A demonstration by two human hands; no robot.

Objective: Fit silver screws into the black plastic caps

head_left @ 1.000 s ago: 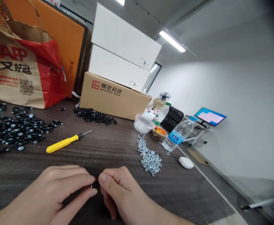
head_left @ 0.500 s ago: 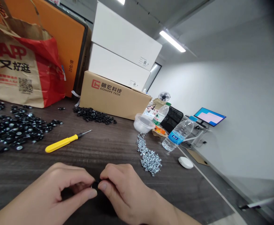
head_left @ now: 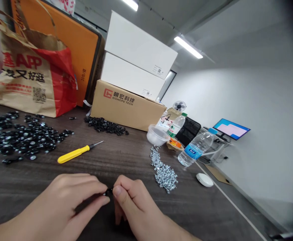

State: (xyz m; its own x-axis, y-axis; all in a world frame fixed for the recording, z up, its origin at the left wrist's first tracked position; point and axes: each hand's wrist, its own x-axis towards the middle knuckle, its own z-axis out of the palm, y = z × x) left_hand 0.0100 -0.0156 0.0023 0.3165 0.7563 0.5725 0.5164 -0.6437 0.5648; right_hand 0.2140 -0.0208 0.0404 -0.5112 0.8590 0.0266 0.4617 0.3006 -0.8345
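A small black piece (head_left: 109,191) with a glint of metal at its left end is held between two bare hands, low over a dark, wood-grained tabletop (head_left: 126,157). It is clamped between the thumb and forefinger of the left hand (head_left: 62,199), and its other end is pinched by the thumb and curled forefinger of the right hand (head_left: 138,204). The piece is mostly hidden by the fingers.

To the right of the fingers and a little beyond, a smooth, rounded white case (head_left: 204,179) is seen, and nearer to them a heap of shiny metal screws (head_left: 166,177) is spread in a tapering trail. Ahead and to the left, a screwdriver (head_left: 73,154) with a ridged yellow plastic handle is laid, its thin metal shaft angled away. Farther left, glossy black parts (head_left: 27,137) set with silvery discs are piled loosely. Straight beyond the fingers, a low mound of small black pieces (head_left: 106,126) is backed by a brown cardboard box (head_left: 126,108), on which smooth white boxes (head_left: 141,47) are stacked.
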